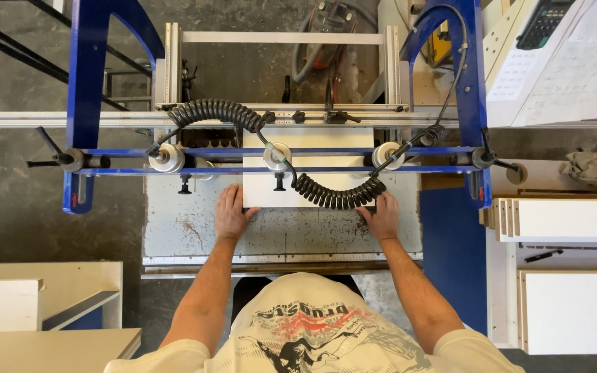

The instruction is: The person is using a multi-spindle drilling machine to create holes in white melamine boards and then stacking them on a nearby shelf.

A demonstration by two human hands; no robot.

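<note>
Both hands pressed flat against a white panel on the machine counter.
The left hand [231, 213] and right hand [383, 215] lay open, fingers extended on the near edge of the white panel [312, 186], beneath the blue clamp frame [88, 103] on the counter [195, 228].

bright, even overhead light, soft shadows only, sharp focus throughout, slight wide-angle bending at the edges.

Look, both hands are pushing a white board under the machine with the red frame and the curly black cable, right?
Not quite: the frame is blue, not red, as the head view shows. The rest holds: the left hand and right hand both rest on the near edge of the white board, under the curly black cable.
</note>
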